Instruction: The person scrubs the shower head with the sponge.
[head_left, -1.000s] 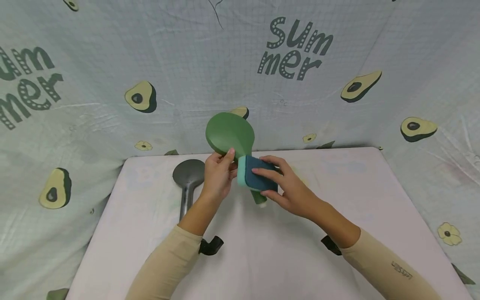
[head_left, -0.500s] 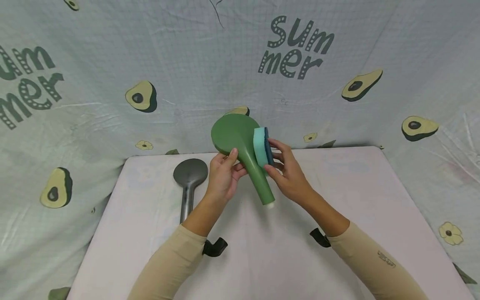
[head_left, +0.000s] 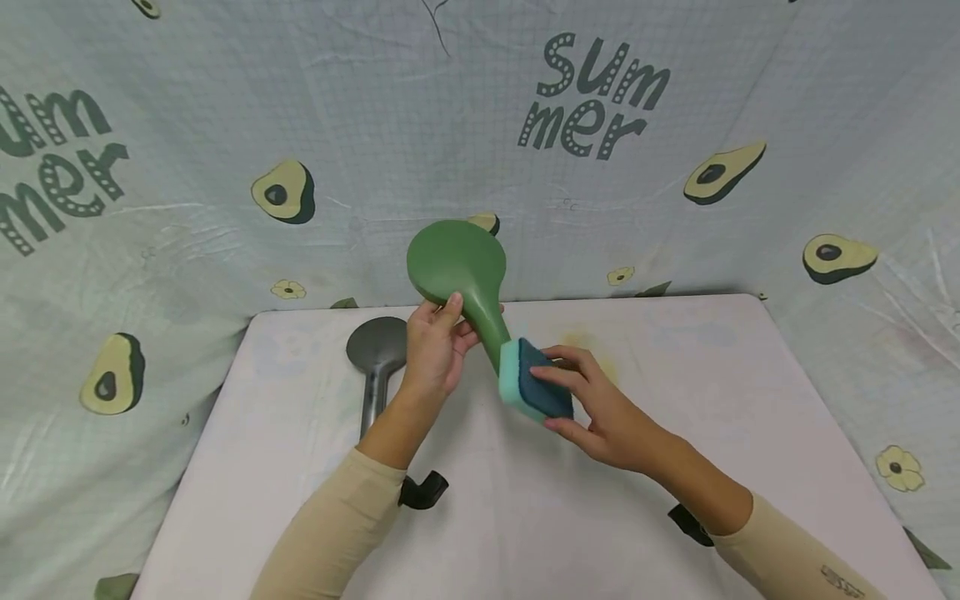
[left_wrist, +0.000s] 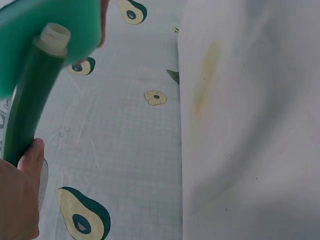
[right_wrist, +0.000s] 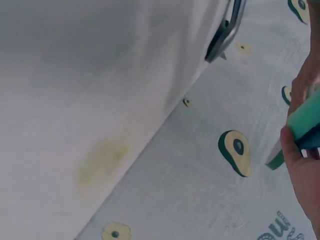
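My left hand (head_left: 437,346) holds a green shower head (head_left: 457,260) by its neck, thumb on the near side, above the table. The round head points up and away, and the handle slopes down to the right. In the left wrist view, the handle's white end (left_wrist: 56,36) shows against the sponge. With fingers and thumb, my right hand (head_left: 603,408) grips a sponge (head_left: 542,385), teal on one side and dark blue on the other. The teal side lies against the handle's lower part, which it hides in the head view.
A grey shower head (head_left: 377,344) lies on the white table (head_left: 660,358) at the left, its handle partly behind my left forearm. A yellowish stain (head_left: 588,350) marks the cloth near the back edge. Behind hangs a curtain (head_left: 375,167) printed with avocados.
The sponge went from the handle up beside the shower head's neck, then back down to the handle's lower end. The green shower head shifted right, then back left.
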